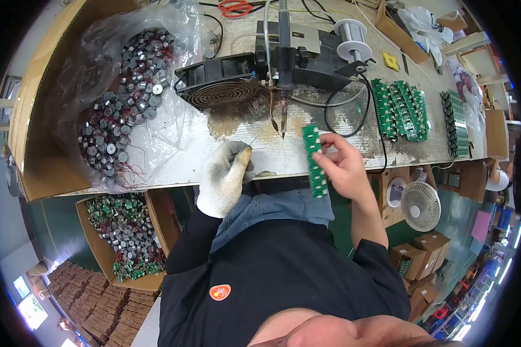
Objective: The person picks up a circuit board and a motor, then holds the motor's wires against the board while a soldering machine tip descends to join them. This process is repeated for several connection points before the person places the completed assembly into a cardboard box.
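Note:
My right hand (344, 168), bare, pinches a narrow strip of green circuit boards (314, 162) between thumb and fingers, upright at the table's front edge. To its left is my left hand (224, 176) in a white knitted glove, with a worn, darkened thumb tip. Its fingers are curled closed, and a thin, wire-like end pokes out above the thumb; what it holds is too small to make out. Between and beyond both hands, a soldering iron (283, 107) hangs tip down from a stand, touching neither hand nor the board strip.
Beyond stand a black fan (217, 81) and a solder wire spool (353, 40). Small round motors with red wires (113, 127) lie on plastic at left. Green board strips (400, 110) are stacked at right. Below left, a carton (156, 222) holds wired parts; a white fan (421, 206) stands lower right.

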`<move>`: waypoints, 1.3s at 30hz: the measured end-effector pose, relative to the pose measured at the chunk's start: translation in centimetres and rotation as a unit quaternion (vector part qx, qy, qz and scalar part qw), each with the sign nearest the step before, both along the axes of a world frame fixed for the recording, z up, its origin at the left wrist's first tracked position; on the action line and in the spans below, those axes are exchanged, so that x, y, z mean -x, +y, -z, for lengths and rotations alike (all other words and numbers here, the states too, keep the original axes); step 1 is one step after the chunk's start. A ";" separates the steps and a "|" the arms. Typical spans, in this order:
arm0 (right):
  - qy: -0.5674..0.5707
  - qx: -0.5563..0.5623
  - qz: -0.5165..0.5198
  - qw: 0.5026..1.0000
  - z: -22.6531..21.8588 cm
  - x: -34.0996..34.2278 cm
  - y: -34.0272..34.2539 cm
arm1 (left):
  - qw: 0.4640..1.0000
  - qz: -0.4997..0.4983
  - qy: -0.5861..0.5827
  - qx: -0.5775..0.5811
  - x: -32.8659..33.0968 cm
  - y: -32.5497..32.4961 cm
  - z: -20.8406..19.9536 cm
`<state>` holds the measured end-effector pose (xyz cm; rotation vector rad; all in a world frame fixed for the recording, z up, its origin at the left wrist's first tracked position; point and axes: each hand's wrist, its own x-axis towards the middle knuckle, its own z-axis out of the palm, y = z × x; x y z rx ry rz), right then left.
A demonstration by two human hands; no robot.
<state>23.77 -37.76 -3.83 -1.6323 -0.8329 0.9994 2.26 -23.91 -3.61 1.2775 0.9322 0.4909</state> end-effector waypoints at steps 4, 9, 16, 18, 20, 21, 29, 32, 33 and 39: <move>0.130 0.004 -0.007 0.992 0.0 2.1 0.4 | 0.999 0.024 0.025 -0.040 -1.0 0.1 0.2; 0.190 -0.009 -0.022 0.982 0.3 3.3 1.3 | 1.000 0.015 0.005 0.000 -1.7 -0.1 0.2; 0.188 -0.024 -0.029 0.981 0.3 3.8 1.5 | 0.982 0.000 -0.086 0.170 -2.8 -0.5 0.1; 0.159 -0.032 -0.038 0.986 0.3 3.8 1.5 | 0.976 -0.003 -0.094 0.196 -2.9 -0.3 0.2; 0.151 -0.033 -0.037 0.987 0.3 3.8 1.5 | 0.977 0.009 -0.089 0.191 -2.8 -0.2 0.5; 0.142 -0.035 -0.037 0.989 0.2 3.8 1.5 | 0.977 0.009 -0.088 0.192 -2.9 -0.3 0.5; 0.147 -0.040 -0.028 0.988 0.2 3.8 1.5 | 0.976 0.000 -0.107 0.190 -3.1 -0.2 0.6; 0.148 -0.044 -0.028 0.988 0.2 3.8 1.6 | 0.972 -0.006 -0.104 0.211 -3.2 -0.2 0.2; 0.149 -0.049 -0.024 0.987 0.2 3.9 1.6 | 0.972 -0.007 -0.104 0.211 -3.2 -0.2 0.2; 0.148 -0.050 -0.022 0.987 -0.2 4.0 1.7 | 0.973 -0.004 -0.107 0.205 -3.1 -0.1 0.1</move>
